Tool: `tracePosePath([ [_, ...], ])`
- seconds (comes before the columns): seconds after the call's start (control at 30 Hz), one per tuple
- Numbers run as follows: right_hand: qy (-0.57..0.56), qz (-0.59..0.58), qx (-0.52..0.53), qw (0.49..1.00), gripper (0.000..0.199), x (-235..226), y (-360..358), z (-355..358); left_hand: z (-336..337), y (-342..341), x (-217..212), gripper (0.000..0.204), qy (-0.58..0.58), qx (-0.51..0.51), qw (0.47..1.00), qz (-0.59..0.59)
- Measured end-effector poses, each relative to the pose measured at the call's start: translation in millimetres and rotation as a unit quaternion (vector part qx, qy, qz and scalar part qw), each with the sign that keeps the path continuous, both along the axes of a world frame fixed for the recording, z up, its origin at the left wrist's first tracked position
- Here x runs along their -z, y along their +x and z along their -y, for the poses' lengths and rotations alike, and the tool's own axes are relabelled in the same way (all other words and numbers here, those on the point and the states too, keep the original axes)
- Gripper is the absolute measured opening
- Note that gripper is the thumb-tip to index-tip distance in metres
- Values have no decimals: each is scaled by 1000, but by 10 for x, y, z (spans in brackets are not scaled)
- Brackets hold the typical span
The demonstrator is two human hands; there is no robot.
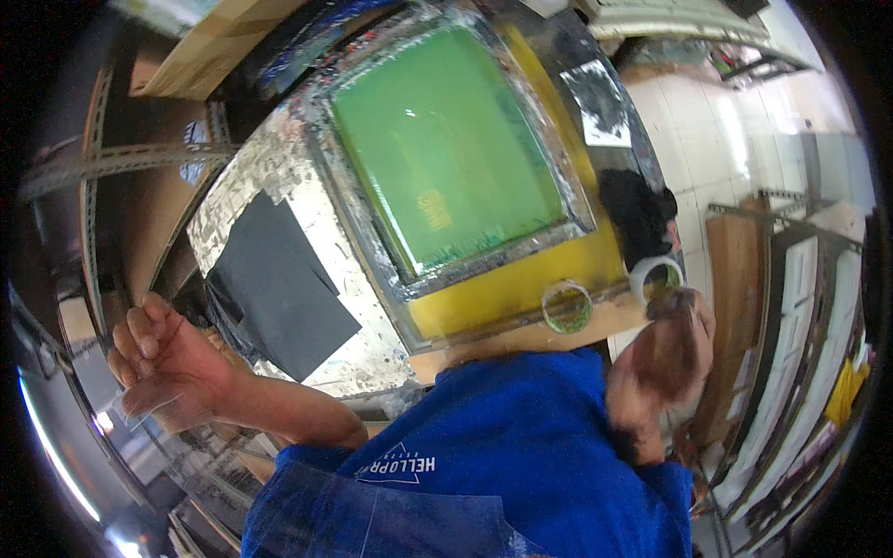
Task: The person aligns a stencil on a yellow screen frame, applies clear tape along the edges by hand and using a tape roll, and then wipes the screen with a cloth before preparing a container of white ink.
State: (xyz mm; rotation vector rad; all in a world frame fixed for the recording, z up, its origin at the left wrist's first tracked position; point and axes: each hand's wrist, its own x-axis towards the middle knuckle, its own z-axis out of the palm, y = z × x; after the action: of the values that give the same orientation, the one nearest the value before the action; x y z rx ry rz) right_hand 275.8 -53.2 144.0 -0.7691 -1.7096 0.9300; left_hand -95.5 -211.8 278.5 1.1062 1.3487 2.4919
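Observation:
My left hand [177,372] is raised at the left, apart from the table, with its fingers loosely curled and spaced. A thin pale strand [156,406] crosses near its thumb. My right hand [659,361] is smeared by motion beside the table's near right corner, so its fingers and anything in them cannot be made out. Nearest to it are a white tape roll [657,277] and a second, greenish clear tape roll [567,307] on the wooden edge. Ahead lies a screen-printing frame [576,200] with green mesh [446,139] and a small yellowish design [432,208].
A yellow board [521,272] lies under the frame. Black sheet material [279,284] covers part of the ink-stained white surface [349,358] at left. Metal shelving [93,167] stands at left. A black cloth [636,214] and a smudged white sheet [595,104] lie at right. Transparent film [409,521] overlaps my blue shirt.

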Motion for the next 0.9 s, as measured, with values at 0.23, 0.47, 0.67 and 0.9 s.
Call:
tracePosePath([
  [0.23, -52, -270, -295, 915, 18, -830, -823, -185, -350, -259, 169, 24, -83, 137, 987, -7],
  [0.47, -353, -180, -117, 911, 46, 67, -901, 42, -1316, -615, 1108, 9, -420, 95, 900, -74],
  [0.67, -540, -275, -127, 785, 72, 849, -1168, 225, -2164, -860, 2367, 16, -517, 190, 815, -179],
  [0.9, -604, -336, -115, 714, 74, 1165, -1364, 411, -2420, -841, 2984, 18, -579, 192, 766, -204],
])
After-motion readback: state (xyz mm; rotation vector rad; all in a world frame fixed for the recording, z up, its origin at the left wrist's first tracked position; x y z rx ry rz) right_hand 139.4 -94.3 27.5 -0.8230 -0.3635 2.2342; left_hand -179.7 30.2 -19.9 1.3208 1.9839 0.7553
